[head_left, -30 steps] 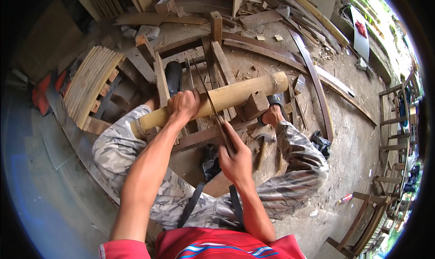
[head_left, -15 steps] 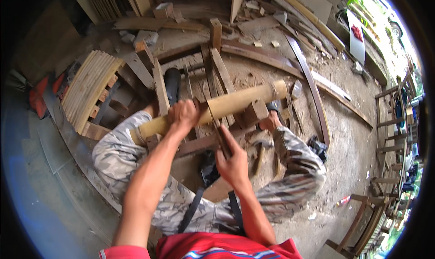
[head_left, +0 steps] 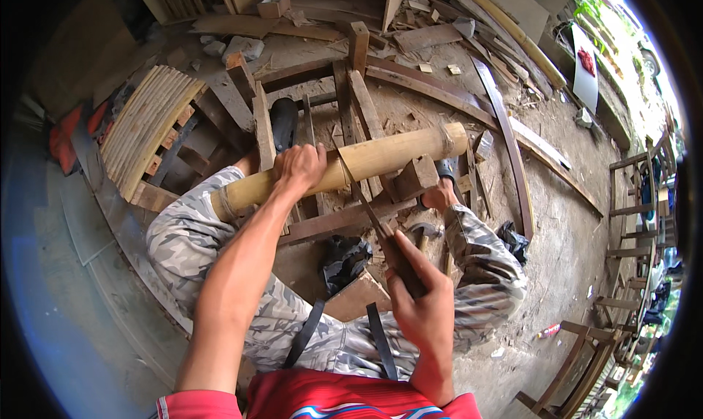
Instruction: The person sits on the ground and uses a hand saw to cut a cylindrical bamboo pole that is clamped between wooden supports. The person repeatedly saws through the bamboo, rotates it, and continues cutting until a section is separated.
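Observation:
A thick bamboo pole [head_left: 399,152] lies slanting across a low wooden frame [head_left: 333,225], its left end against my camouflage-clad left thigh. My left hand [head_left: 300,168] is closed over the top of the pole, just left of a handsaw [head_left: 360,190]. The saw's narrow blade crosses the bamboo near its middle, its tip at the far side. My right hand [head_left: 426,294] grips the dark wooden saw handle nearer my body, above my lap. Beside the blade, a square wooden block [head_left: 416,177] on the frame stands against the pole's near side.
A hammer [head_left: 425,232] lies by my right foot, with a black plastic bag [head_left: 346,264] between my legs. A slatted bamboo piece [head_left: 150,130] stands at left. Long planks [head_left: 505,144] and wood scraps cover the ground ahead; wooden chair frames [head_left: 630,232] line the right.
My right hand has drawn the saw back toward my body and to the right, so more blade shows on the near side. My left hand stays on the bamboo pole.

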A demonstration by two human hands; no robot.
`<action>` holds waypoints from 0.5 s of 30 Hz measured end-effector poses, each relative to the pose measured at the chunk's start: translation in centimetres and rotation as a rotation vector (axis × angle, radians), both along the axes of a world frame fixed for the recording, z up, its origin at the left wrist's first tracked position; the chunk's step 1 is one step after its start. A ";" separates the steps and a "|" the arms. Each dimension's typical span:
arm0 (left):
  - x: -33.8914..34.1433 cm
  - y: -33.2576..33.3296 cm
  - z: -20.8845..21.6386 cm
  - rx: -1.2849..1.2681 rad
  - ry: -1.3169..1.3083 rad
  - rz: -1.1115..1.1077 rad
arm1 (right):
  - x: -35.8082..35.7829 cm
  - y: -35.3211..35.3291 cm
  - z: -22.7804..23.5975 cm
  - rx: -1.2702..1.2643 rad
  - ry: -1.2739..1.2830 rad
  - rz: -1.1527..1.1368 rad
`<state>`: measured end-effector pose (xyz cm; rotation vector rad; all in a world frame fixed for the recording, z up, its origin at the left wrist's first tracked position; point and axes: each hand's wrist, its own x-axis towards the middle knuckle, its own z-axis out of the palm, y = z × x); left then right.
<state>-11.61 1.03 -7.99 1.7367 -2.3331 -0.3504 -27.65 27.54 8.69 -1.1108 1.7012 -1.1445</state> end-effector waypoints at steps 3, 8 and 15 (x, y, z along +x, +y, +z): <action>-0.4 -0.4 0.7 0.126 -0.035 0.047 | 0.6 1.6 -1.8 0.030 0.008 0.031; -1.0 -0.5 1.6 0.249 -0.025 0.038 | 2.9 7.8 -4.0 0.196 0.023 0.013; 0.0 -0.6 0.5 0.207 0.002 0.081 | 2.2 0.4 -8.8 -0.043 -0.029 -0.109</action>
